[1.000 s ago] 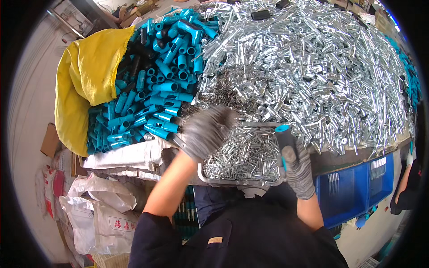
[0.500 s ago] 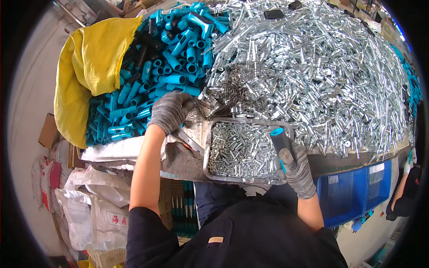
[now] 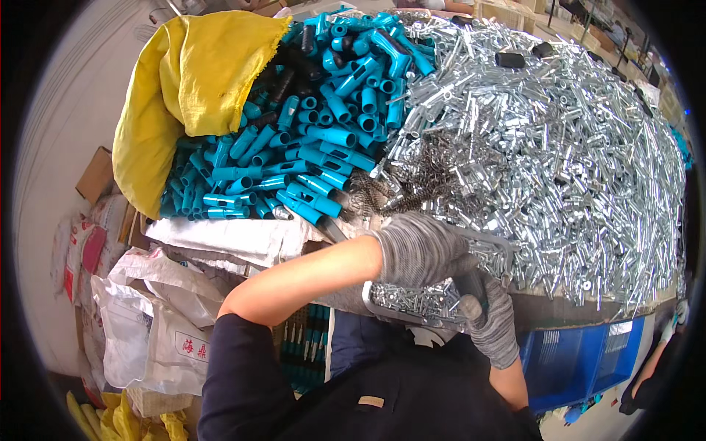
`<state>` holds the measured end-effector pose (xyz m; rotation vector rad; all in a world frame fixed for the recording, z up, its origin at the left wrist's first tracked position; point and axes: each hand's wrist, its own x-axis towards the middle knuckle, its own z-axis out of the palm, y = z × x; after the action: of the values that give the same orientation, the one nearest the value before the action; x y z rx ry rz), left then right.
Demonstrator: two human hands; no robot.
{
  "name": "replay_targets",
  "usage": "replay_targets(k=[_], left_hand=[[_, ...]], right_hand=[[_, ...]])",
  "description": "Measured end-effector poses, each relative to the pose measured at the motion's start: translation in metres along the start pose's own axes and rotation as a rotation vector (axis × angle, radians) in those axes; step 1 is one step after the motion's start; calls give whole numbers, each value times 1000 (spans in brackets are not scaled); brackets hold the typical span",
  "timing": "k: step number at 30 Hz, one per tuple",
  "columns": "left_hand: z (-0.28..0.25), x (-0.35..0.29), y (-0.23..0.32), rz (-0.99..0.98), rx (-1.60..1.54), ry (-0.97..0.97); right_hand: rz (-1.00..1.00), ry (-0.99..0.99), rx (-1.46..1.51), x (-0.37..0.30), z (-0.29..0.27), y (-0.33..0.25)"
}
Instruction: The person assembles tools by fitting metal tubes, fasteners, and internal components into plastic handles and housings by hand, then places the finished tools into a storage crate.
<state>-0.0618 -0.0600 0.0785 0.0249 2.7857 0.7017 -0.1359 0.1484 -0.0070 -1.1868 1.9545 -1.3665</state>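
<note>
My right hand [image 3: 494, 327], in a grey knit glove, grips a dark tubular handle [image 3: 471, 288] above the metal tray. My left hand [image 3: 423, 250], gloved alike, reaches across to the handle's upper end with its fingers drawn together. Whatever those fingers may hold is hidden. Beneath both hands is the metal tray [image 3: 370, 300], filled with small silver pins [image 3: 412, 300] and partly covered by my left hand. Beyond it lies a tangle of thin dark springs [image 3: 426, 180].
Teal tubular handles [image 3: 316, 151] are heaped at left beside a yellow sack [image 3: 213, 70]. A large mound of silver metal parts [image 3: 559, 169] covers the right side. Blue crates [image 3: 573, 360] stand below the table edge; another person's arm [image 3: 654, 356] shows at far right.
My left hand has moved from the springs rightward to the handle's end in my right hand. The handle's teal end is now covered. The whole view has shifted.
</note>
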Motion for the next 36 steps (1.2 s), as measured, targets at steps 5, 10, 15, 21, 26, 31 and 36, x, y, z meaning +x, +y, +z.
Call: replay_targets(k=[5,10,15,21,26,31,36], left_hand=[[-26,10,-50,-133,375,329],[-119,-33,-225,-1057,413,843],[-107,-39,-300,-1066,367,899],[-105,-54,-299,-1221,-408,729],[-92,-45,-226,-574,-382,743],[-50,-14,-61,76,-888,691],[-28,11,-2,150,-769,755]], right_hand=[[95,177,103,-2,1,30],[137,207,52,-4,-8,17],[150,183,33,-1,-2,23],[83,137,140,-2,0,22],[74,129,-21,-3,-7,27],[97,166,-75,-1,-9,24],[46,215,35,-7,-16,17]])
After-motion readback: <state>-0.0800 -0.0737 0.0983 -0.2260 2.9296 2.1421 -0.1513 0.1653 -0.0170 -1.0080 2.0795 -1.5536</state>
